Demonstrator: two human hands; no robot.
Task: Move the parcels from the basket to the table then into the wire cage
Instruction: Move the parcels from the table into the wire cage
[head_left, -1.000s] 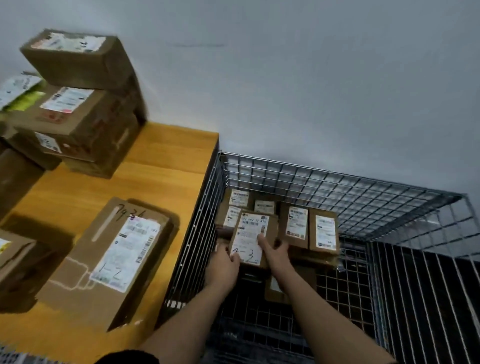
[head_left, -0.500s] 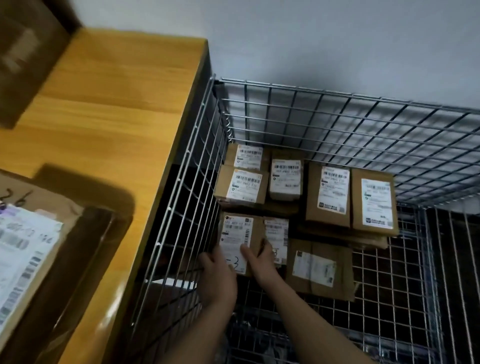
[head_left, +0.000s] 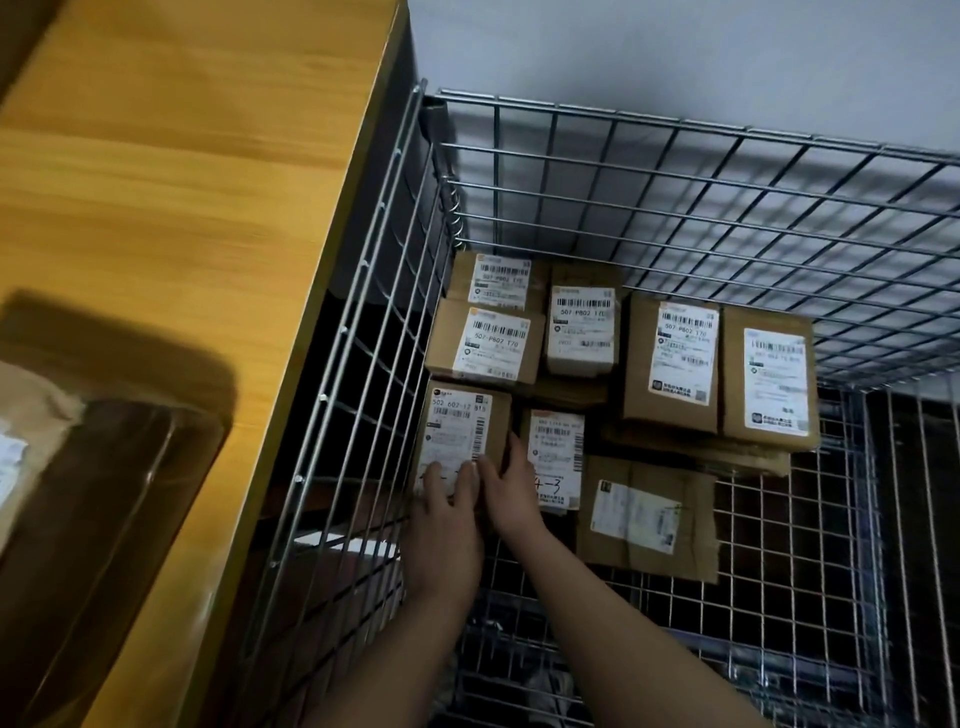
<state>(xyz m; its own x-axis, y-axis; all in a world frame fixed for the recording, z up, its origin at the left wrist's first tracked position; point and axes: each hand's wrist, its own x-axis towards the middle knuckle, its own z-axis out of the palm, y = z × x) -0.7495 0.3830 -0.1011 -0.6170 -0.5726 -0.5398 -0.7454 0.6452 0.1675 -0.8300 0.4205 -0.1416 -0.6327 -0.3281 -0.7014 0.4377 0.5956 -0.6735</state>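
Parcels fill the far left corner of the wire cage (head_left: 675, 171), and both hands are down inside on the nearest of them. That parcel (head_left: 462, 436), brown card with a white barcode label, lies against the cage's left wall. The left hand (head_left: 441, 530) lies on its near end with fingers nearly straight and flat on the label. The right hand (head_left: 511, 493) is just beside the left, thumb along the parcel's right edge and fingers curved over the near corner; whether it grips or only presses I cannot tell.

Touching the right hand's far side is a second parcel (head_left: 556, 452) marked "4-3". Further right of it lies a flat parcel (head_left: 649, 519) on the mesh floor. Beyond the fingers, four more labelled parcels are packed toward the back wall, with two tall ones (head_left: 719, 374) off to the right.

Left of the left hand, past the cage wall, runs a wooden table (head_left: 182, 208) with a dark box (head_left: 104, 519) on it. Bare mesh floor lies open on the right-hand side and near the forearms. A pale wall (head_left: 675, 52) rises behind.
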